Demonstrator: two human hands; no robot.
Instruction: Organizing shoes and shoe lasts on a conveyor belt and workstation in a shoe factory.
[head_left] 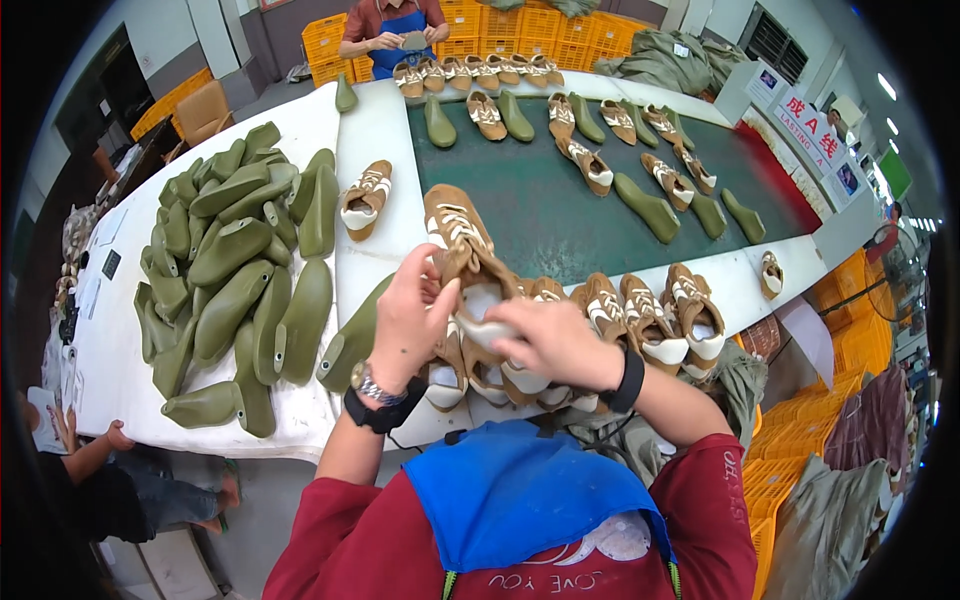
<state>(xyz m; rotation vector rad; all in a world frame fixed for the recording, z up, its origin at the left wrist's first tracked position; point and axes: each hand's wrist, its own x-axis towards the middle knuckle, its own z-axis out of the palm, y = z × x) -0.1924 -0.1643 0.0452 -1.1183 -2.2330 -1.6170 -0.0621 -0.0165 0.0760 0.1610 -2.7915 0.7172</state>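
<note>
Between my hands is a brown lace-up shoe (452, 212) with white laces and a pale heel, its toe pointing away from me. My left hand (408, 315) pinches its collar on the left side. My right hand (562, 340) grips the white heel edge from the right. Just beyond, on the white tabletop, lies another brown shoe (366, 200). Under and beside my right hand stands a row of similar shoes (650, 325), partly hidden by my hands. A green shoe last (355, 340) lies left of my left wrist.
A big heap of green shoe lasts (235, 255) covers the table's left. Shoes and lasts ride on the green conveyor belt (500, 200). Across the table a person (395, 35) in a blue apron works behind more shoes (475, 72). Orange crates (780, 480) stand at right.
</note>
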